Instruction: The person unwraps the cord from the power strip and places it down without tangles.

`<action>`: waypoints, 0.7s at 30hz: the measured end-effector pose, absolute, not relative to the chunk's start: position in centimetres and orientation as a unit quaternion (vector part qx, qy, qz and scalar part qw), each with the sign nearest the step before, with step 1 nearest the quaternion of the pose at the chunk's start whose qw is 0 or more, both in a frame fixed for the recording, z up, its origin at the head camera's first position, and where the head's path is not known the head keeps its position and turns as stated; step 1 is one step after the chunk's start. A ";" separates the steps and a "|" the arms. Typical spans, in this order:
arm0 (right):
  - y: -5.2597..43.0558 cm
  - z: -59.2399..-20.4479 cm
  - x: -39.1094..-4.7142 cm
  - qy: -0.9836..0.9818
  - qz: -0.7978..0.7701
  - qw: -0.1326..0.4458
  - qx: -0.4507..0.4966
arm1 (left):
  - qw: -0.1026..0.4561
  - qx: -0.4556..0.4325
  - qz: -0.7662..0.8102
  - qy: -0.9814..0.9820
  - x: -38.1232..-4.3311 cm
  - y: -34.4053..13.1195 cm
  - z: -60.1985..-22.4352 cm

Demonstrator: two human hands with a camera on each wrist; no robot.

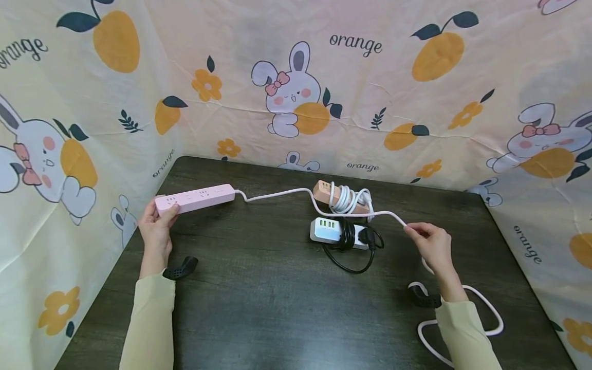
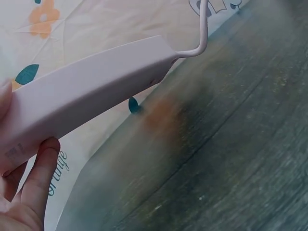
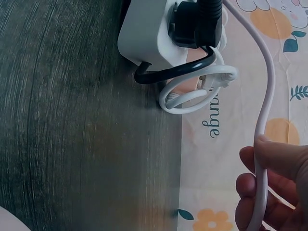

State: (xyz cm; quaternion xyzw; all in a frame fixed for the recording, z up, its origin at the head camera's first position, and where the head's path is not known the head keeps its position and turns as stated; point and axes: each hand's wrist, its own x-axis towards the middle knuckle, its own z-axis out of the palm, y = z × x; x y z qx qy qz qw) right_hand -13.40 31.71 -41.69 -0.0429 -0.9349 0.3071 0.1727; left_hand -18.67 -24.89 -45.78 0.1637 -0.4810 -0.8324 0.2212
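My left hand (image 1: 157, 226) grips the left end of a pink power strip (image 1: 199, 198), thumb on the near side. In the left wrist view the strip (image 2: 91, 82) is seen from its plain side, held up off the table. Its pale pink cord (image 1: 277, 193) runs right, passing in front of the orange strip, to my right hand (image 1: 432, 246). There the thumb and fingers pinch the cord, as the right wrist view shows with the cord (image 3: 267, 91) between them. Beyond that hand, loose cord (image 1: 497, 313) lies in loops around the right forearm.
An orange power strip (image 1: 322, 191) wrapped in its white cord (image 1: 344, 199) lies at the back middle. Just in front sits a white power strip (image 1: 326, 230) with a black cord (image 1: 347, 234) wound round it. Printed cloth (image 1: 370, 92) stands behind the dark table (image 1: 259, 308).
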 end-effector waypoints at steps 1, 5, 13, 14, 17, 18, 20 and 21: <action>31.7 -41.7 -13.5 -0.936 0.306 0.170 -0.043 | 0.221 0.162 -0.831 -0.483 -18.7 -24.8 -45.8; 31.6 -41.8 -13.7 -0.938 0.305 0.158 -0.042 | 0.222 0.159 -0.826 -0.494 -18.8 -24.8 -46.2; 30.9 -42.4 -14.1 -0.944 0.301 0.133 -0.031 | 0.210 0.145 -0.814 -0.521 -18.4 -24.7 -46.4; 30.8 -42.5 -14.2 -0.945 0.300 0.130 -0.029 | 0.203 0.148 -0.810 -0.530 -18.3 -24.7 -46.4; 30.6 -42.8 -14.4 -0.946 0.297 0.127 -0.022 | 0.177 0.170 -0.808 -0.535 -18.3 -25.0 -46.3; 30.5 -42.9 -14.4 -0.946 0.296 0.126 -0.021 | 0.165 0.181 -0.801 -0.546 -18.3 -25.1 -46.3; 30.4 -43.1 -14.6 -0.948 0.293 0.128 -0.017 | 0.150 0.194 -0.792 -0.560 -18.3 -25.5 -46.4; 30.3 -43.2 -14.6 -0.948 0.292 0.129 -0.016 | 0.143 0.197 -0.786 -0.568 -18.2 -25.6 -46.3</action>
